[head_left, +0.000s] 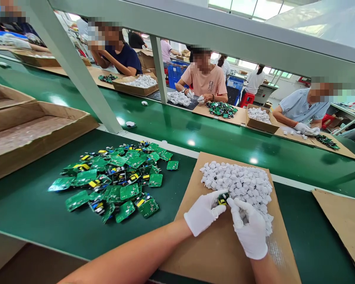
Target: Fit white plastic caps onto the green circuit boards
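Observation:
Both of my hands wear white gloves and meet over a cardboard sheet [195, 252]. My left hand [202, 213] and my right hand [250, 228] together pinch a small green circuit board [223, 198] at the near edge of a heap of white plastic housings [239, 183]. The fingers of both hands are curled round the board. Whether a white housing sits under the board I cannot make out. A pile of green circuit boards [118, 179] lies on the green bench to the left of my hands.
Stepped cardboard boxes [26, 130] stand at the far left. A green conveyor belt [213, 138] runs beyond the bench behind a slanted grey post [77, 75]. Across it, several people sit at similar piles and boxes. Another cardboard sheet [346, 221] lies at the right.

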Demonstrator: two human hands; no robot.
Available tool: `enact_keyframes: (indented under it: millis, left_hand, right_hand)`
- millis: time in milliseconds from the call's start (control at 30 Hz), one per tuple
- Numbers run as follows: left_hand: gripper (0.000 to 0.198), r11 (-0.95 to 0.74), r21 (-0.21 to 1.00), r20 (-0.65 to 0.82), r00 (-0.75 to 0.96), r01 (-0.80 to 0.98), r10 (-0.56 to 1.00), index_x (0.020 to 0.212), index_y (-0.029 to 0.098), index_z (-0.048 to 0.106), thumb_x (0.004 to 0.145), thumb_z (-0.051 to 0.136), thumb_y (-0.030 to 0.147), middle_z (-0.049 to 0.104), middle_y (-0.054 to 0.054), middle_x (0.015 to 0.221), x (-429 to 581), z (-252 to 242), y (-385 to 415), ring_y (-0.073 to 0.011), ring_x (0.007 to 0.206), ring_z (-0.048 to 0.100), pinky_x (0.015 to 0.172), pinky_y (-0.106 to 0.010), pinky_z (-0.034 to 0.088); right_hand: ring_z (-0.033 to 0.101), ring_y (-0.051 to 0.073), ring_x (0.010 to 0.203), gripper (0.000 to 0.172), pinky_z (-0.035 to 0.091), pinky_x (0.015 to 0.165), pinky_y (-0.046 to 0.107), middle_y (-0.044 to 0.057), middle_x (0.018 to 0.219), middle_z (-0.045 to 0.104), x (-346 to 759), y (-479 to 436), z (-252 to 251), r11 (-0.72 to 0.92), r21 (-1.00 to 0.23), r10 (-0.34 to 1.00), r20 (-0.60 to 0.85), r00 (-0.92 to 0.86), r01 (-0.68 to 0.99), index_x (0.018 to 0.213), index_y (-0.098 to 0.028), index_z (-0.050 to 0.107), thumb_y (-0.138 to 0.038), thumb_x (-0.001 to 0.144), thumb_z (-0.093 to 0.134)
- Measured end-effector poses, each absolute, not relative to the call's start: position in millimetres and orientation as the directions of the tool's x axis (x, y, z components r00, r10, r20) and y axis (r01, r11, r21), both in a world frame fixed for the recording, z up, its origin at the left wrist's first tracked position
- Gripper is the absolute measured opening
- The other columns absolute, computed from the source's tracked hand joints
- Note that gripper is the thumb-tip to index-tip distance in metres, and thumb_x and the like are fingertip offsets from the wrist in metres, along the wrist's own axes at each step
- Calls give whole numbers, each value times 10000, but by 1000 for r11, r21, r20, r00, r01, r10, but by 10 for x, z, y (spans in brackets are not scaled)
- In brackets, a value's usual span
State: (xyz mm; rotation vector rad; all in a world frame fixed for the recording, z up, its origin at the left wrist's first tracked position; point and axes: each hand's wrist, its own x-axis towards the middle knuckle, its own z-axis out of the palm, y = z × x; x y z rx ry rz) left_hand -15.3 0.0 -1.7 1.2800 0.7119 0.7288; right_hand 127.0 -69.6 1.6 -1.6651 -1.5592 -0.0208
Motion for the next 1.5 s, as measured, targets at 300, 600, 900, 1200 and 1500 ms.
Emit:
enact_keyframes:
  millis: [300, 600, 900, 1200, 1500]
  left_hand:
    - [474, -35, 993, -45, 618, 117, 785, 1193, 188, 548, 720, 548, 201, 661, -24, 886, -204, 69, -24, -172, 803, 567, 784, -296, 460]
    - [297, 518, 839, -216, 773, -165, 596, 939, 139, 620, 723, 607, 341, 606, -65, 880, -143, 82, -2, -104, 657, 568, 638, -254, 479]
    - [387, 534, 832, -270, 729, -152, 629, 871, 113, 588, 673, 658, 438, 601, -35, 662, -77, 42, -62, -113, 569, 581, 576, -243, 471]
    - [348, 586, 781, -251, 751, -216, 610, 764, 123, 591, 646, 684, 437, 584, -27, 715, -116, 96, -21, -94, 606, 555, 553, -213, 457]
    - [330, 657, 708, -185, 829, -260, 527, 782, 118, 581, 704, 620, 435, 572, -26, 677, -97, 121, -55, -102, 597, 555, 613, -263, 483]
  right_hand:
    - [640, 148, 607, 140, 509, 605, 248, 44, 712, 696, 1302, -672, -55, 211, -354, 795, 605, 51, 911, 888, -192, 646, -210, 819, 526]
    - [536, 118, 505, 335, 472, 482, 245, 51, 788, 598, 1313, -675, 2, 175, -422, 872, 486, 59, 889, 1142, -203, 590, -306, 834, 507]
    - [597, 200, 780, 182, 517, 663, 337, 88, 981, 594, 1267, -660, -99, 232, -271, 769, 640, -6, 934, 923, -247, 686, -220, 796, 559]
    - [547, 260, 1057, 455, 471, 878, 446, 106, 1179, 571, 1243, -667, -8, 285, -657, 859, 498, 118, 698, 1263, -214, 456, -346, 830, 503]
    - [621, 215, 975, 509, 535, 786, 274, 78, 1054, 668, 1210, -644, -29, 63, -879, 979, 147, 143, 473, 1281, -173, 461, -372, 817, 534]
